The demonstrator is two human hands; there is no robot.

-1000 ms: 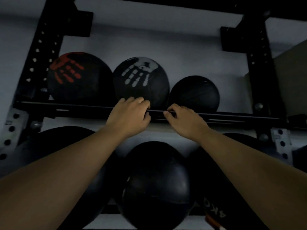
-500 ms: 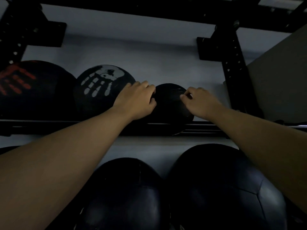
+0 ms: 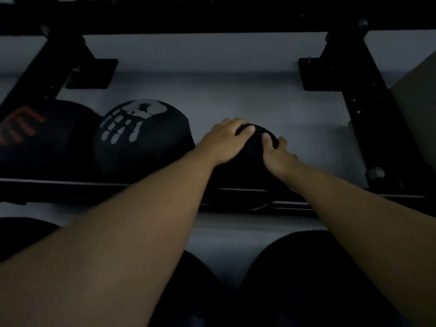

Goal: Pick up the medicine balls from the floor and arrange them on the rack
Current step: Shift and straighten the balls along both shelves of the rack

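Observation:
A small plain black medicine ball (image 3: 251, 159) sits on the upper shelf rails of the black rack (image 3: 99, 188). My left hand (image 3: 224, 141) lies over its top left side and my right hand (image 3: 277, 154) presses its right side, so both hands clasp it. To its left stand a black ball with a white handprint (image 3: 141, 138) and, at the far left, a black ball with a red handprint (image 3: 40, 135). My forearms hide much of the small ball.
Two large black balls (image 3: 313, 279) rest on the lower level beneath my arms, another dark one at the lower left (image 3: 21, 234). Black uprights (image 3: 368, 107) with bolt holes frame the shelf. A pale wall (image 3: 212, 90) is behind, and free rail lies right of the small ball.
My hands went from the shelf's front rail up onto the small black ball and closed in on its top. The view has shifted closer and to the right.

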